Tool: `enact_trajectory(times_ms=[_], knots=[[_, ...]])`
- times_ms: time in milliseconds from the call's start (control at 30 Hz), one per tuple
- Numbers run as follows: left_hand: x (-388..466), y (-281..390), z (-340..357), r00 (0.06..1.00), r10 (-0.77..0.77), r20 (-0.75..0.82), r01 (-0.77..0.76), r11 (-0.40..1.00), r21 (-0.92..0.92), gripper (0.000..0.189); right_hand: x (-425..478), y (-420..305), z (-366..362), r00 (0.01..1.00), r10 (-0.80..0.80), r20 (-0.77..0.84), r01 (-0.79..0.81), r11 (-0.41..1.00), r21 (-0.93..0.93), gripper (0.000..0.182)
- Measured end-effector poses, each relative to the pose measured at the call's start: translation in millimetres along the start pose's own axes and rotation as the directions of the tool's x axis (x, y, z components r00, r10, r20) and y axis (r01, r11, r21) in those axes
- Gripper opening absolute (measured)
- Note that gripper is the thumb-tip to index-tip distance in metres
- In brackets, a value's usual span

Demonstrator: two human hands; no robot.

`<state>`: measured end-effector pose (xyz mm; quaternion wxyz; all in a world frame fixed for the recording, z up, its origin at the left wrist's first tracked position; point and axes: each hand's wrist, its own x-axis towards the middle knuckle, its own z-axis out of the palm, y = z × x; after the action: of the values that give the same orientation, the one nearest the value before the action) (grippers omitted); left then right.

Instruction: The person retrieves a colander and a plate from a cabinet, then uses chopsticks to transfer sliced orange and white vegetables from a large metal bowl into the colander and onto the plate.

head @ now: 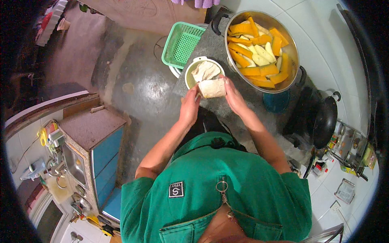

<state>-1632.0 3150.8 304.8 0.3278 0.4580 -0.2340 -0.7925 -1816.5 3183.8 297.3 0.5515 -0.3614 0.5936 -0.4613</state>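
Note:
A folded cream-coloured piece that looks like damp cloth [212, 88] is held between my two hands. My left hand [191, 104] grips its left end, and my right hand [232, 94] has the right end. They are over the near rim of a small pale green-and-white bowl or strainer [189, 79]. Inside that lies another crumpled cream piece [206, 70] of the same look. Just beyond my right hand is a large steel pot [296, 60], filled with orange pumpkin slices [269, 70] and pale yellow peeled pieces [262, 56].
The bowl and pot stand on a grey stone counter [202, 50]. A green plastic basket [179, 45] is by its left edge. To the right are a blue container [276, 101], a black wok [325, 121] and a rack of condiments [349, 145]. A sink [74, 164] lies far left.

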Motion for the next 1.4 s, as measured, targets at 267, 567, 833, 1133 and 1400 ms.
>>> enact_trajectory(times_ms=[267,567,833,1133,1400], knots=[[6,-8,-41,0.954,0.231,-0.191,-0.190,0.959,0.208,0.033,-26,17,-18,0.968,-0.005,-0.250,-0.023,0.994,-0.107,0.054],[49,3,-53,0.951,-0.304,0.058,0.288,0.937,0.198,0.051,-43,42,-22,0.916,0.312,-0.252,-0.261,0.941,0.216,0.053],[57,-8,-56,0.983,-0.185,0.006,0.179,0.960,0.215,0.045,-48,18,3,0.918,0.299,-0.260,-0.259,0.950,0.178,0.054],[-62,26,-117,0.996,-0.012,-0.088,0.025,0.988,0.151,0.045,-46,22,63,0.983,0.160,0.085,-0.162,0.986,0.024,0.068],[-216,-18,-218,0.912,-0.010,-0.410,-0.133,0.938,-0.319,0.042,-75,52,132,0.903,0.308,0.299,-0.334,0.942,0.041,0.064]])
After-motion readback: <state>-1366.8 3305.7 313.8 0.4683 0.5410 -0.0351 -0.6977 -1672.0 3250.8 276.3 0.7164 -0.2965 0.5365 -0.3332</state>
